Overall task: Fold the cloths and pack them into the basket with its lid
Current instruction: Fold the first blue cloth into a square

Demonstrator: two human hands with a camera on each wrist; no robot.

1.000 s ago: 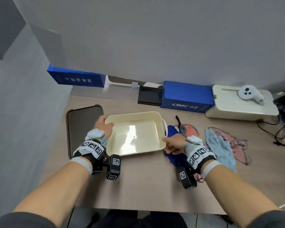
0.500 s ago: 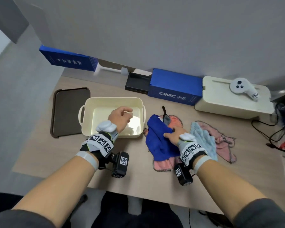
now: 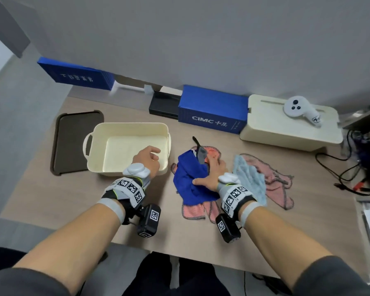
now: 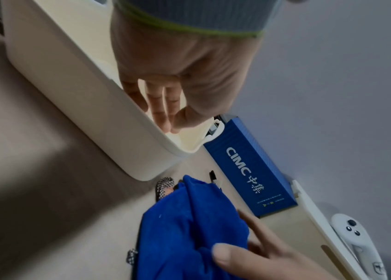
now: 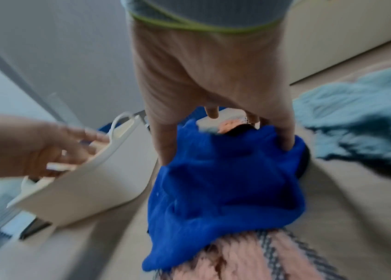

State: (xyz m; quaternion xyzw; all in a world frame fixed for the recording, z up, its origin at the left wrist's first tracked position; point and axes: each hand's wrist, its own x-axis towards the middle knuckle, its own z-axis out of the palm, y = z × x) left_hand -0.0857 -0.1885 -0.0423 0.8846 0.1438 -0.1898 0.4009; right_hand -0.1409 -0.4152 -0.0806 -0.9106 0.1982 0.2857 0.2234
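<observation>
Our right hand (image 3: 209,174) grips the blue cloth (image 3: 188,180) on the table (image 3: 73,195); our left hand (image 3: 146,160) hovers loose-fingered over the basket (image 3: 98,150).

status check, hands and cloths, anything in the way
Left hand open over empty basket. Right hand grips blue cloth, unfolded, atop pink cloth. Lid left of basket. Nothing blocking.

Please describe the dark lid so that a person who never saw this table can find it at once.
Find the cream basket near the table's left end. Directly to its left a flat tray-like lid lies on the table. It is the only dark brown, rounded-corner piece there; the boxes behind are blue.
</observation>
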